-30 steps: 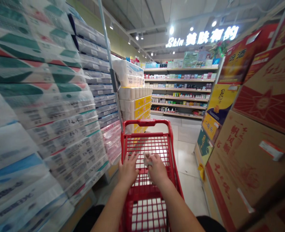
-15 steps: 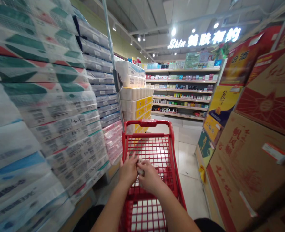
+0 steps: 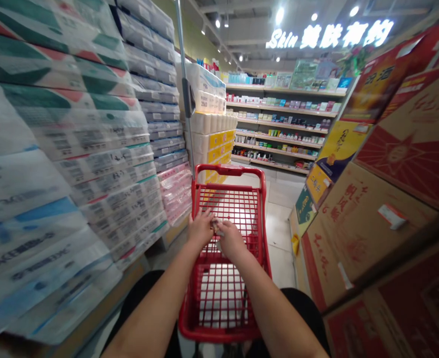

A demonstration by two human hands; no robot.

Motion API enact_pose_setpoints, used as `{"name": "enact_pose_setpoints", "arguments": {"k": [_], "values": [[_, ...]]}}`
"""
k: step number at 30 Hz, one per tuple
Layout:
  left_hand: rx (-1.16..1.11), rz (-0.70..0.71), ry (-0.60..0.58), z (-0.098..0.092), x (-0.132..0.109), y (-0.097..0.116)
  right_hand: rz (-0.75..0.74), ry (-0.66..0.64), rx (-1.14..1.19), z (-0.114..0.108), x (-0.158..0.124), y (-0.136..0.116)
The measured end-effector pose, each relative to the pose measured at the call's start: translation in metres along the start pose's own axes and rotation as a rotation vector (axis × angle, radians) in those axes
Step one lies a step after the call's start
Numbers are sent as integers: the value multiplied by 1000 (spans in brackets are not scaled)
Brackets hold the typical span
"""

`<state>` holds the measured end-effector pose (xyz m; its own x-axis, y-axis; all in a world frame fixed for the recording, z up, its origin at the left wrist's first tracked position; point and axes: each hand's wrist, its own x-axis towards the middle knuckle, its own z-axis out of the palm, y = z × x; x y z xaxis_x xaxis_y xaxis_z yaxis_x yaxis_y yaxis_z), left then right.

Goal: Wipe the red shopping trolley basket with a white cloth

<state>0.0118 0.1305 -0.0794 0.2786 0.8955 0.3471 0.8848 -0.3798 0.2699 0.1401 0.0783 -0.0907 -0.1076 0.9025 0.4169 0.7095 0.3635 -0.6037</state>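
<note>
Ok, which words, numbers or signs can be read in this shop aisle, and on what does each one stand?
"Skin", then Chinese characters, likely "美肤有约": lit sign over the far shelves.
Likely "汾酒": red box, upper right.
"25", then unclear characters: white pack behind the pole.
Red Chinese print on the brown boxes: blurred, not sure.
Paper packs on the left, barcodes and print: blurred.
Goods on those shelves: too small.

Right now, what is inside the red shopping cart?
No goods show in the cart: only its red mesh, with pale floor through it. Above it the left hand and right hand meet on a pale scrap. Their arms cover its near corners.
</note>
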Motion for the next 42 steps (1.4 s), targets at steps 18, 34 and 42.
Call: {"name": "enact_pose_setpoints", "arguments": {"k": [18, 34, 42], "values": [[12, -49, 47, -19, -44, -15, 44, 26, -205, 7, -72, -44], [15, -105, 34, -30, -65, -16, -72, 3, -188, 5, -79, -63], [23, -96, -12, -37, -67, -16, -66, 143, -168, -52, -29, -102]]}}
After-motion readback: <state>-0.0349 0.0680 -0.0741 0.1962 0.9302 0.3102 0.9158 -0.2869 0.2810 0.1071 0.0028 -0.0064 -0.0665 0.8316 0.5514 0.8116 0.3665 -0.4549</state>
